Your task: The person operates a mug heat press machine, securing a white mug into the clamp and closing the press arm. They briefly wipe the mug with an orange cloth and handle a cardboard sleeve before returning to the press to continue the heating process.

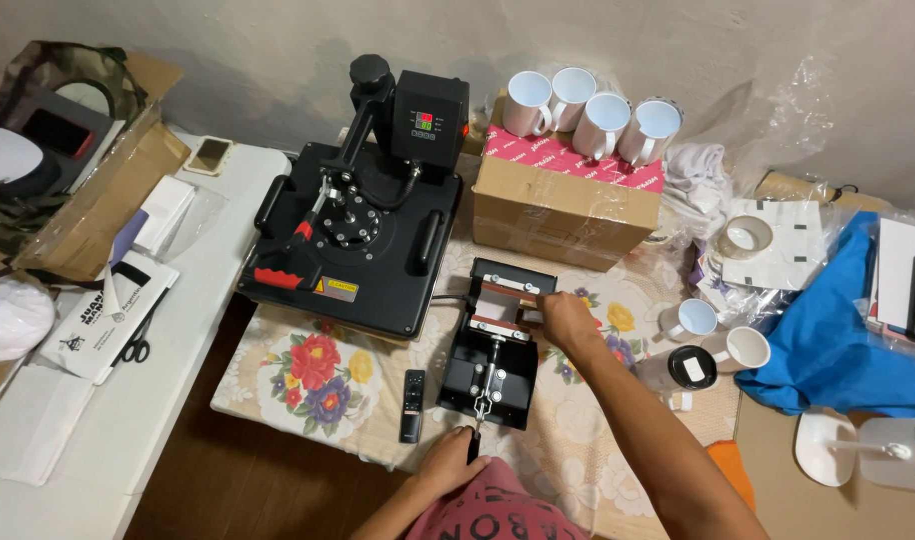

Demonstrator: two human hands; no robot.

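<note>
The left hand [450, 462] covers the end of the mug press [496, 345] lever, and its grip there cannot be determined. The right hand [568, 320] hides part of the press cradle; its fingertips are concealed. The blue cloth [838, 340] and white boxes [908, 275] are cut off by the right edge. The labels on the flat heat press [363, 235] are too small to read

A small black mug press [496, 345] sits on the flowered cloth, near and right of the large flat heat press. Its curved reddish-brown heating band lies open at the far end; a metal lever with a black handle [475, 440] points toward the near edge
</note>
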